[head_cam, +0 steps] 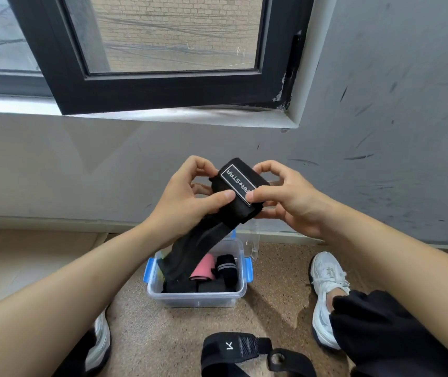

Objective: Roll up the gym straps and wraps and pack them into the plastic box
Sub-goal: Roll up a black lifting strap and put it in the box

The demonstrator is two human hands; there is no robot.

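Mid-frame, my left hand [187, 194] and right hand [279, 197] pinch a half-rolled black wrap [240, 186], its tail hanging toward the box [195, 295] below, so next I judge I must wind in that tail tightly.

This is looking like a plain, bare indoor room, seen from low down beside a wall. A black-framed window [163, 85] is filling the upper left of the frame and showing a brick wall [176, 28] outside. A grey painted wall [380, 104], scuffed with dark marks, is running across the middle and right. A speckled brown floor [163, 336] is lying along the bottom. Whether it is a home or a gym is not showing.
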